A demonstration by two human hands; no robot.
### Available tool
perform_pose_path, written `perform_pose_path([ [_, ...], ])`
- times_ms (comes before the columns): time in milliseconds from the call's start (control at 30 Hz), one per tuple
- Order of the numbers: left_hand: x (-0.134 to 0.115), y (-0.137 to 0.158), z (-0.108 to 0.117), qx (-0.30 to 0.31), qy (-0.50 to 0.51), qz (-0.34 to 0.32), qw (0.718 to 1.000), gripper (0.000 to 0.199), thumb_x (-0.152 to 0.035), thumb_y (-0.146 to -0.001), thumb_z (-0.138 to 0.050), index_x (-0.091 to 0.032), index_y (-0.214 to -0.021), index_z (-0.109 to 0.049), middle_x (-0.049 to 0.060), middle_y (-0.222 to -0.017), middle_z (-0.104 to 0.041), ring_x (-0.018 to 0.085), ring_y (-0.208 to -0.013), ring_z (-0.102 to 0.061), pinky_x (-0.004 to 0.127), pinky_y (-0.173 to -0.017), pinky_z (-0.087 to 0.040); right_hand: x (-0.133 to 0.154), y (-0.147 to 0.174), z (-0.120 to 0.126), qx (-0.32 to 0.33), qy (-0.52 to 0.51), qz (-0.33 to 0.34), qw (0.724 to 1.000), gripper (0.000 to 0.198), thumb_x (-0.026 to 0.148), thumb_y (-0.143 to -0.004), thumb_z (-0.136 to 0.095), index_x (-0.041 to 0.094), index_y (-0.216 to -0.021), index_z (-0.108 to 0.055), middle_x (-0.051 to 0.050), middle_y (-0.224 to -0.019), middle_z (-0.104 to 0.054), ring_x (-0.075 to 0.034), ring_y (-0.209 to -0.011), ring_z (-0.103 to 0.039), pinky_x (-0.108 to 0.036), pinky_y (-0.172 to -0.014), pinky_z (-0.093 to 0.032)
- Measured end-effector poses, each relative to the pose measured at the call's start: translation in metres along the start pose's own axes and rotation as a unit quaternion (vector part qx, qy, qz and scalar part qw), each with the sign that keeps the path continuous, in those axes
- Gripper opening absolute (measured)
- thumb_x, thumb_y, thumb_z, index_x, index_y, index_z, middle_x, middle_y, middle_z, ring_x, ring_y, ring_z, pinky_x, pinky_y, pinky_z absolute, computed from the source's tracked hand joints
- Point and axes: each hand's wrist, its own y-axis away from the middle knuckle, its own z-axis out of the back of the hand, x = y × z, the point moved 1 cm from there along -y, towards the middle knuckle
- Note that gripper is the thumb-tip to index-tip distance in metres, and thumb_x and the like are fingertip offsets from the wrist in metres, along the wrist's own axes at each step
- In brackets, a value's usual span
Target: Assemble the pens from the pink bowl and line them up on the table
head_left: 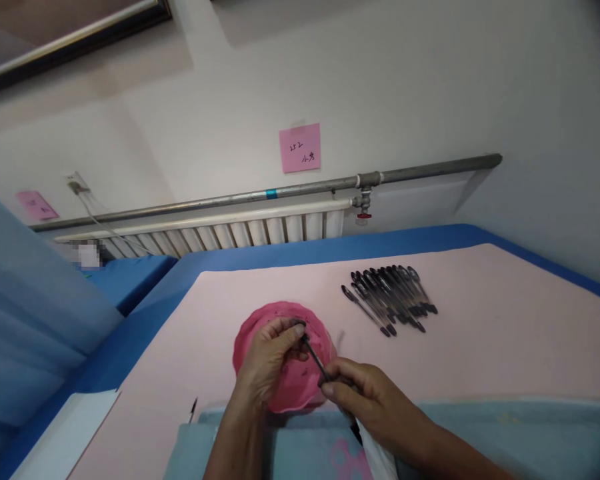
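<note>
Over a pink scalloped bowl [240, 340], a slim dark pen [316, 358] slants between my two hands. My left hand [273, 347] pinches its upper end, where a black cap shows at the fingertips. Thumb and fingers of my right hand [365, 393] close on the lower end. Small dark bits lie inside the bowl, too small to name. Beneath my right hand, a dark-tipped item [355, 430] and some white plastic [377, 457] show in part. A pile of capped black pens [387, 297] rests on the pink sheet to the right.
Pink sheeting [505, 333] covers the blue table [460, 237]. Light-blue cloth [480, 433] runs along the near edge. A thin dark-tipped stick [193, 408] and white paper [70, 433] lie left. Behind stand a radiator [260, 230] and pipe [430, 170]; a blue curtain [25, 320] hangs left.
</note>
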Motion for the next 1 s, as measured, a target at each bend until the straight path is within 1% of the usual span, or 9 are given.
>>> perform_pose_path([
  [333,0.009,0.003,-0.011,0.053,-0.008,0.02,0.998,0.019,-0.025,-0.065,-0.071,-0.012,-0.066,-0.058,0.0,-0.058,-0.058,0.008,-0.051,-0.053,0.019,-0.051,-0.04,-0.005,-0.005,0.003,-0.057,-0.147,-0.035,0.987,0.014,0.029,-0.066,-0.061,0.018,-0.064,-0.051,0.009,-0.049,-0.037,-0.007,-0.046,-0.029,-0.022,-0.045,-0.021],
  [500,0.011,0.001,-0.01,0.073,-0.032,0.018,0.997,0.02,-0.028,-0.067,-0.068,-0.014,-0.064,-0.056,0.0,-0.058,-0.058,0.009,-0.052,-0.052,0.021,-0.053,-0.04,-0.006,-0.008,0.006,-0.079,-0.124,-0.025,0.989,0.015,0.03,-0.065,-0.062,0.018,-0.064,-0.053,0.009,-0.049,-0.038,-0.007,-0.047,-0.032,-0.022,-0.046,-0.023],
  [600,0.012,-0.005,-0.001,0.055,-0.144,-0.014,0.988,0.019,-0.034,-0.075,-0.059,-0.016,-0.07,-0.059,0.002,-0.067,-0.061,0.013,-0.062,-0.055,0.025,-0.06,-0.043,-0.006,-0.012,0.013,-0.109,-0.089,-0.009,0.99,0.015,0.031,-0.067,-0.06,0.019,-0.063,-0.052,0.008,-0.049,-0.04,-0.008,-0.048,-0.033,-0.022,-0.047,-0.025],
  [667,0.012,-0.01,0.008,-0.016,-0.287,-0.062,0.956,0.02,-0.033,-0.081,-0.05,-0.017,-0.074,-0.061,0.004,-0.074,-0.064,0.015,-0.069,-0.057,0.027,-0.064,-0.042,-0.006,-0.013,0.019,-0.144,-0.068,-0.005,0.987,0.019,0.032,-0.071,-0.058,0.019,-0.059,-0.05,0.007,-0.05,-0.041,-0.009,-0.049,-0.036,-0.023,-0.049,-0.029],
  [733,0.012,-0.015,0.015,-0.08,-0.434,-0.099,0.892,0.016,-0.025,-0.08,-0.048,-0.018,-0.076,-0.062,0.005,-0.079,-0.066,0.017,-0.073,-0.057,0.028,-0.066,-0.041,-0.006,-0.014,0.023,-0.168,-0.055,-0.001,0.984,0.023,0.033,-0.072,-0.056,0.02,-0.055,-0.047,0.007,-0.05,-0.042,-0.01,-0.05,-0.039,-0.023,-0.051,-0.031],
  [800,0.014,-0.018,0.018,-0.08,-0.536,-0.109,0.833,0.015,-0.015,-0.076,-0.049,-0.018,-0.077,-0.063,0.006,-0.084,-0.067,0.018,-0.077,-0.057,0.03,-0.07,-0.039,-0.005,-0.014,0.025,-0.175,-0.054,0.002,0.983,0.024,0.033,-0.073,-0.056,0.02,-0.055,-0.046,0.007,-0.05,-0.042,-0.01,-0.05,-0.039,-0.023,-0.051,-0.032],
  [867,0.017,-0.019,0.017,-0.049,-0.577,-0.108,0.808,0.019,-0.008,-0.073,-0.048,-0.017,-0.077,-0.065,0.007,-0.089,-0.068,0.019,-0.081,-0.057,0.03,-0.073,-0.038,-0.004,-0.013,0.025,-0.171,-0.052,0.001,0.984,0.023,0.033,-0.073,-0.055,0.02,-0.056,-0.047,0.007,-0.05,-0.042,-0.01,-0.05,-0.039,-0.023,-0.051,-0.032],
  [933,0.02,-0.018,0.013,-0.044,-0.558,-0.104,0.822,0.018,-0.006,-0.07,-0.05,-0.016,-0.074,-0.065,0.008,-0.087,-0.067,0.019,-0.081,-0.057,0.029,-0.075,-0.038,-0.003,-0.012,0.023,-0.164,-0.046,-0.004,0.985,0.021,0.033,-0.073,-0.055,0.019,-0.058,-0.048,0.007,-0.05,-0.041,-0.01,-0.05,-0.038,-0.023,-0.051,-0.031],
  [1000,0.023,-0.017,0.011,-0.065,-0.47,-0.101,0.875,0.014,-0.004,-0.065,-0.056,-0.016,-0.065,-0.063,0.007,-0.077,-0.065,0.019,-0.079,-0.056,0.028,-0.073,-0.038,-0.003,-0.012,0.022,-0.156,-0.04,-0.008,0.987,0.021,0.033,-0.073,-0.055,0.019,-0.059,-0.049,0.007,-0.05,-0.041,-0.01,-0.051,-0.037,-0.023,-0.051,-0.031],
])
